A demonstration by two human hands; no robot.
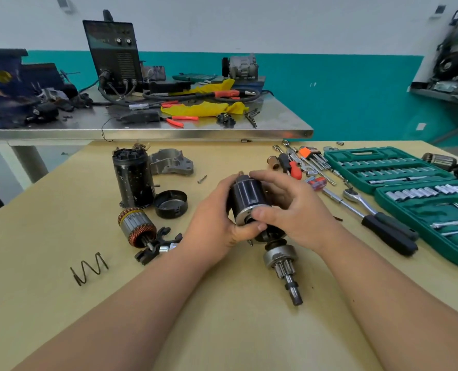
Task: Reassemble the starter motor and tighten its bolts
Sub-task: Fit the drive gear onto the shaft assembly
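Nearest on the tan bench [222, 330], a steel drive pinion shaft [284, 263] points toward the viewer. Just beyond it, both hands curl around a black solenoid cylinder [248, 196]. The left hand [217, 223] cups its side, and the right hand [297, 210] has its thumb on the silver end. The solenoid cylinder looks heavy, rigid and smooth, best gripped around the body. Farther left are the armature [136, 227] and the motor housing [132, 180].

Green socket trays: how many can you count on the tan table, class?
2. The far tray lies along the table's right side, beyond the ratchet. The near tray sits right of the ratchet's handle, cut off by the frame edge. Others may lie out of view.
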